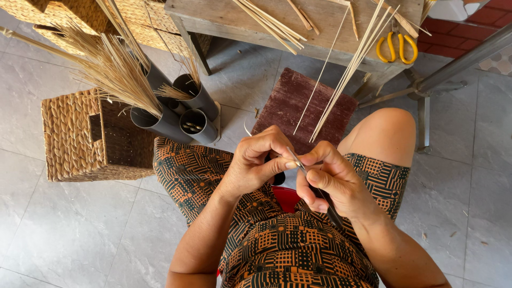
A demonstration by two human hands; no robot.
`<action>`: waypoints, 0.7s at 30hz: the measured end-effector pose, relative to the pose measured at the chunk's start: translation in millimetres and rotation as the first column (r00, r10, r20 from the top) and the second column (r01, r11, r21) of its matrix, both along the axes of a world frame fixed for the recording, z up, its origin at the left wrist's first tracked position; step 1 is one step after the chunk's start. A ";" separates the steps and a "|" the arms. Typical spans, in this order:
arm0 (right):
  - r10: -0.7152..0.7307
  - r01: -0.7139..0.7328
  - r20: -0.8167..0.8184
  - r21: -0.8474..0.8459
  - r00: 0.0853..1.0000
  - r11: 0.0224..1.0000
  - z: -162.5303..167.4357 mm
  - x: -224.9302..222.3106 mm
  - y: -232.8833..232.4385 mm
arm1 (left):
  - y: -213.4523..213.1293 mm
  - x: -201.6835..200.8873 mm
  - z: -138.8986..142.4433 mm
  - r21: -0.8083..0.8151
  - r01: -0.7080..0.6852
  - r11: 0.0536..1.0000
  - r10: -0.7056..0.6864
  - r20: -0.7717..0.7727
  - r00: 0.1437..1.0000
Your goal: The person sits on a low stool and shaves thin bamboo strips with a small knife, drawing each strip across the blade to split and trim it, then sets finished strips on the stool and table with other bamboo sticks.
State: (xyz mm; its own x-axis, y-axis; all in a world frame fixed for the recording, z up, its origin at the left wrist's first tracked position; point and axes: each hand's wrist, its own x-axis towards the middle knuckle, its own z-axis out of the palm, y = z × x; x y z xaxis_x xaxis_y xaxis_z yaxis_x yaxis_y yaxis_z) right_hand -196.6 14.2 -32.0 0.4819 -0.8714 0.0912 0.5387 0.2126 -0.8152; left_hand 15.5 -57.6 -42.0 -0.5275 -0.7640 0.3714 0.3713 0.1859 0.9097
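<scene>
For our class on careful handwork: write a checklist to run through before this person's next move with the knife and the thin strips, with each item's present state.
1. Right hand grips the knife firmly: ok.
2. Left hand pinches the thin strips at the blade: ok.
3. Left fingertips clear of the cutting edge: cannot tell, they sit right against it.
4. Strips' far ends free of the wooden bench: not ok, they reach over it.
5. Yellow-handled scissors within view: ok, on the bench.
</scene>
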 end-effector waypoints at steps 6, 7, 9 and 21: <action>-0.057 0.058 -0.031 0.034 0.998 0.998 6.5 -4.7 0.5 | -5.0 5.6 10.7 -0.010 0.009 1.000 -0.008 0.121 0.993; -0.058 0.060 -0.038 0.047 0.998 0.997 7.9 -5.9 1.6 | -5.4 8.0 12.2 -0.062 -0.011 0.998 0.020 0.155 0.988; -0.029 0.031 -0.065 0.028 0.997 0.999 9.1 -7.8 1.1 | -5.3 9.7 13.4 -0.108 -0.031 0.994 0.051 0.185 0.981; 0.031 -0.032 0.030 0.043 0.999 0.999 16.0 -10.9 14.2 | 3.6 8.3 17.0 -0.391 -0.120 0.913 0.153 0.054 0.987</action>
